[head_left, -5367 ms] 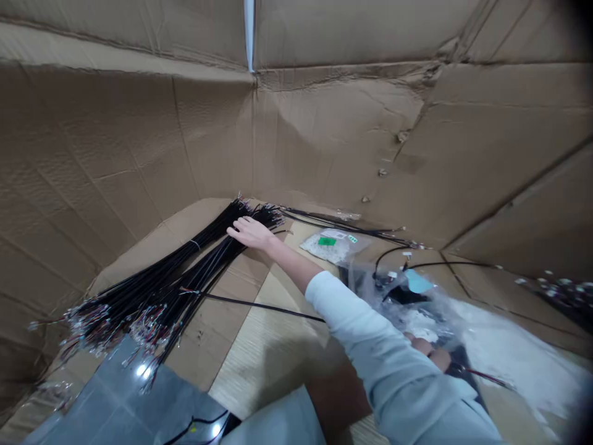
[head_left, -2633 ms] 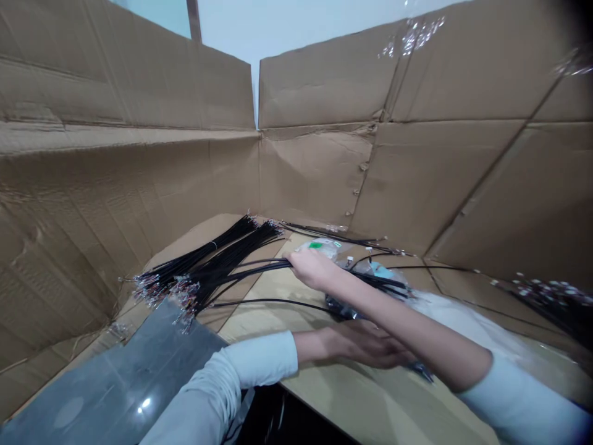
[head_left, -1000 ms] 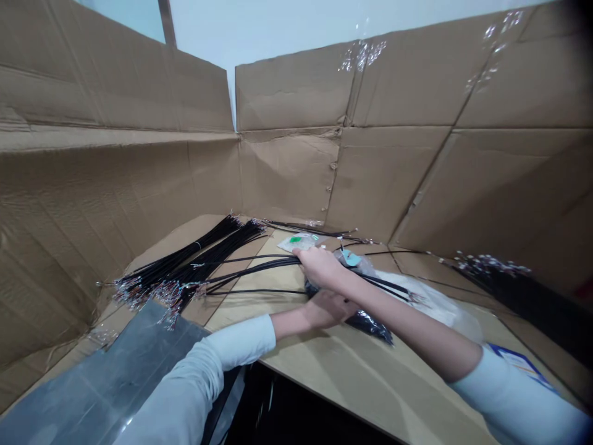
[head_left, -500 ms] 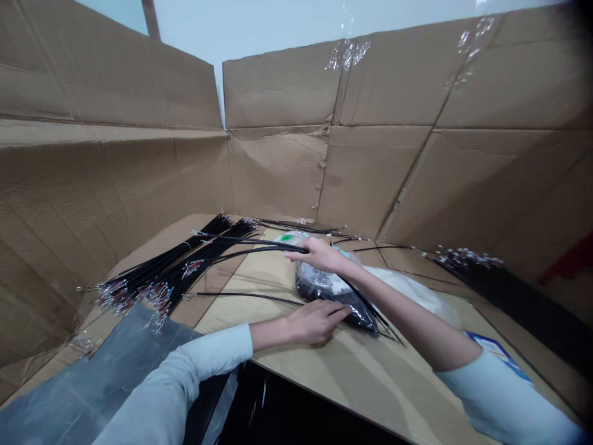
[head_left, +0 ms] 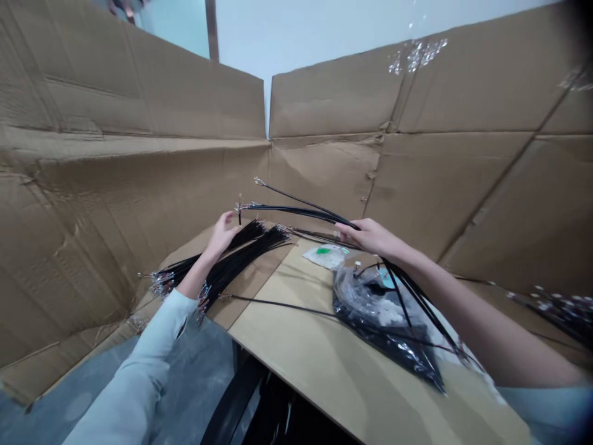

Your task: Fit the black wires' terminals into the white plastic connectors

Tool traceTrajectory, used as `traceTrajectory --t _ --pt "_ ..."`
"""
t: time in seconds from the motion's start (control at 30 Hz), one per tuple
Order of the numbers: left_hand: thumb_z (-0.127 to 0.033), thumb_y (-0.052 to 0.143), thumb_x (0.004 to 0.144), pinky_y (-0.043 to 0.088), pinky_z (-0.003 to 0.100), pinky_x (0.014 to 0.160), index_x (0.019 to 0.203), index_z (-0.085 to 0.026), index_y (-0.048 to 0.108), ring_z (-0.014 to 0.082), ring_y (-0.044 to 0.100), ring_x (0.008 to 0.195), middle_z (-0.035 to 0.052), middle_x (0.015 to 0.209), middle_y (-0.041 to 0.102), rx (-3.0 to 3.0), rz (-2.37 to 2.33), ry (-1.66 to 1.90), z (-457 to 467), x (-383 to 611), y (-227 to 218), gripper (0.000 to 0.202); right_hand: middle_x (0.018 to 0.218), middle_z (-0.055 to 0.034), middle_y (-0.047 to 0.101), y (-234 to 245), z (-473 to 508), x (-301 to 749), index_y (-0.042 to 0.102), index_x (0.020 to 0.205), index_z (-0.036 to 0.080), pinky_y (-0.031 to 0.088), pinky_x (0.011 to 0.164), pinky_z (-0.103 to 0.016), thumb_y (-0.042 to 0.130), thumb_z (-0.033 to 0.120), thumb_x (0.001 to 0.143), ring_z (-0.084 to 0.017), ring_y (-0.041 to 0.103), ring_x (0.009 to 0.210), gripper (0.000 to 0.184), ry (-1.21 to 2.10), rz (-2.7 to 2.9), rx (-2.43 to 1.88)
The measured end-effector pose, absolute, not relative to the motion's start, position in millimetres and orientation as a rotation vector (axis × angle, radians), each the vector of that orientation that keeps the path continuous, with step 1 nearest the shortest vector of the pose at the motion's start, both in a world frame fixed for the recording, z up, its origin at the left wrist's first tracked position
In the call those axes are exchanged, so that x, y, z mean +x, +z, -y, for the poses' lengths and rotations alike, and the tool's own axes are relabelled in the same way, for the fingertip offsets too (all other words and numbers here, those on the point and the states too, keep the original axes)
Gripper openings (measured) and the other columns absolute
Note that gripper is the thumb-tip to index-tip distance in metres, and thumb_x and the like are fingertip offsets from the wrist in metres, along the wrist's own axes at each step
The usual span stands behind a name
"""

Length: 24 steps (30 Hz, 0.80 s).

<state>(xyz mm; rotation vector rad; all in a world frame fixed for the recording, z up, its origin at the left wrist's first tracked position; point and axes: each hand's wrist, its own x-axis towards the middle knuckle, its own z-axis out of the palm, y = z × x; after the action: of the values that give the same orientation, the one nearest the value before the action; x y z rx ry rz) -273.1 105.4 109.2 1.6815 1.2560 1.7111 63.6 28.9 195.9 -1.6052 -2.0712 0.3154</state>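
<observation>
My right hand (head_left: 373, 238) is closed round a small bunch of black cables (head_left: 301, 212), held above the table. Their stripped wire ends fan out on the left, and the other ends hang down past my wrist on the right. My left hand (head_left: 222, 236) is close to those left wire ends, thumb and fingers apart, with nothing visible in its grasp. Beneath it lie two thick bundles of black cables (head_left: 245, 254) with bare coloured ends. Below my right hand rests a clear plastic bag (head_left: 370, 309) with dark contents.
A single black cable (head_left: 282, 304) crosses the table (head_left: 296, 346). A small clear bag with a green label (head_left: 323, 253) lies at the back. More cables (head_left: 556, 309) are at the far right. Tall cardboard walls (head_left: 324, 167) enclose the back and left.
My right hand has lifted the cables off the bag. My left hand has moved from the bag's front to the cables' left ends. The view has swung left.
</observation>
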Motion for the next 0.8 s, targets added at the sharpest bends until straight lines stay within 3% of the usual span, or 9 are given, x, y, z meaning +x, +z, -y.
traceTrajectory --t 0.1,0.3,0.53,0.8 --pt "-0.032 0.059 0.073 0.040 0.033 0.090 0.101 -0.011 0.060 0.0204 0.056 0.099 0.0118 0.105 0.062 1.732 -1.034 1.682 -129.3 -256.5 122.6 0.036 0.046 0.0019 0.037 200.6 -30.9 67.7 0.054 0.063 0.015 0.025 0.047 -0.024 0.036 0.071 0.071 -0.008 0.032 0.044 0.060 0.333 2.022 -1.621" --pt "-0.040 0.054 0.077 0.047 0.028 0.072 0.090 -0.011 0.067 0.0173 0.061 0.073 0.0087 0.085 0.067 1.781 -0.958 1.705 -136.0 -220.3 142.7 0.035 0.043 0.0022 0.034 185.5 -18.2 93.8 0.052 0.060 0.015 0.025 0.045 -0.024 0.035 0.068 0.072 -0.010 0.033 0.042 0.057 0.304 1.919 -1.646" --pt "-0.033 0.056 0.076 0.047 0.026 0.073 0.090 -0.011 0.068 0.0158 0.061 0.076 0.0075 0.085 0.068 1.843 -0.809 1.770 -144.2 -203.4 171.0 0.029 0.046 0.0011 0.038 176.2 4.8 103.7 0.051 0.061 0.016 0.028 0.045 -0.024 0.036 0.064 0.074 -0.011 0.036 0.043 0.052 0.318 1.873 -1.673" --pt "-0.021 0.057 0.078 0.048 0.022 0.067 0.088 -0.008 0.065 0.0101 0.060 0.067 0.0080 0.080 0.065 1.796 -0.511 2.019 -149.7 -206.1 265.0 0.018 0.049 -0.0008 0.043 222.7 -2.2 76.2 0.052 0.063 0.015 0.029 0.051 -0.023 0.040 0.057 0.077 -0.012 0.040 0.049 0.046 0.008 1.711 -1.572"
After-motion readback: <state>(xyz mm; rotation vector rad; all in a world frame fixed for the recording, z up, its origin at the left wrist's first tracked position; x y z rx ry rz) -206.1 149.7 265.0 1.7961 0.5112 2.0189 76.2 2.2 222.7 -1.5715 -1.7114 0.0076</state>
